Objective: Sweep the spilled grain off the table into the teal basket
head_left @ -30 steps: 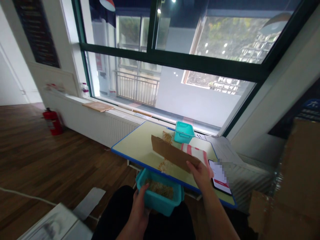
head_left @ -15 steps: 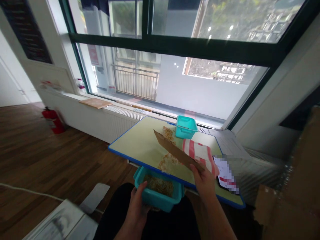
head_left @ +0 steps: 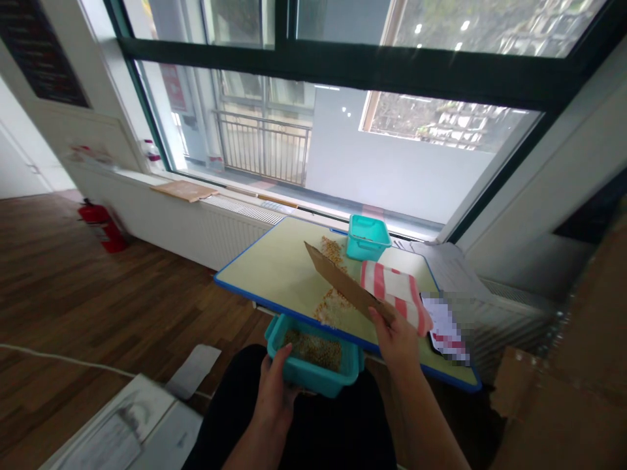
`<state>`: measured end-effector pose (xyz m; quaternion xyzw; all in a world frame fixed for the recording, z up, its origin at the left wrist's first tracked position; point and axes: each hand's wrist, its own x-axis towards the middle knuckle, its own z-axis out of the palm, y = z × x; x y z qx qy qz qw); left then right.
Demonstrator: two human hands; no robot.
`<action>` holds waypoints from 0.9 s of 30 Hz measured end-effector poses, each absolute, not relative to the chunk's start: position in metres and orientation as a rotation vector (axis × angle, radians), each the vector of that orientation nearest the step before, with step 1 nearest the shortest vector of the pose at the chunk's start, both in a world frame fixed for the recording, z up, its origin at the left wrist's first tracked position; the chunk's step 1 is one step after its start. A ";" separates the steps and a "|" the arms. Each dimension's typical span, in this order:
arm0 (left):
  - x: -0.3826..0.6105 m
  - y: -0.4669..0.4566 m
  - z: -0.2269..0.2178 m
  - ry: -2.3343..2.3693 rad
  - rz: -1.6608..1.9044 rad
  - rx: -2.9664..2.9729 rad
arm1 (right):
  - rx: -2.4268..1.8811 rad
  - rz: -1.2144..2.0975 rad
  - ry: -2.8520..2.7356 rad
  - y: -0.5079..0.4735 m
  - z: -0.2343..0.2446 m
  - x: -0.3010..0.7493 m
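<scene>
Grain (head_left: 333, 307) on the surface (head_left: 274, 261) needs scraping over the edge: right hand (head_left: 396, 346) pinches a tilted cardboard sheet (head_left: 343, 287), left hand (head_left: 277, 385) grips a teal bin (head_left: 316, 377) below.

Your left hand (head_left: 277, 385) grips the near tub (head_left: 313, 382), which sits just below the table's (head_left: 264, 261) near edge, above your lap, with grain (head_left: 313, 347) inside it. Your right hand (head_left: 396, 343) holds a cardboard sheet (head_left: 343, 284) over the tabletop, between a near grain heap (head_left: 333, 310) and a far one (head_left: 332, 251), with a cloth (head_left: 394, 294) just right of the sheet, a second tub (head_left: 367, 238) behind the cloth, and a phone (head_left: 443, 333) at the table's right edge. Behind the table stands a window (head_left: 313, 137) above a radiator (head_left: 235, 228), with a fire extinguisher (head_left: 100, 226) on the floor (head_left: 98, 294) to your left and cardboard boxes (head_left: 548, 391) to your right.
</scene>
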<state>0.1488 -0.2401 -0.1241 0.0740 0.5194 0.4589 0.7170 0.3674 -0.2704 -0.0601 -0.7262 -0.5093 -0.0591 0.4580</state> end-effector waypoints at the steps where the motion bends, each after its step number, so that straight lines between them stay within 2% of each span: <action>1: 0.149 -0.240 -0.124 1.147 1.021 0.163 | -1.792 -0.154 -1.242 -0.271 -0.061 0.366; 27: 0.156 -0.243 -0.116 1.152 1.091 0.166 | -1.897 -0.276 -1.221 -0.299 -0.050 0.297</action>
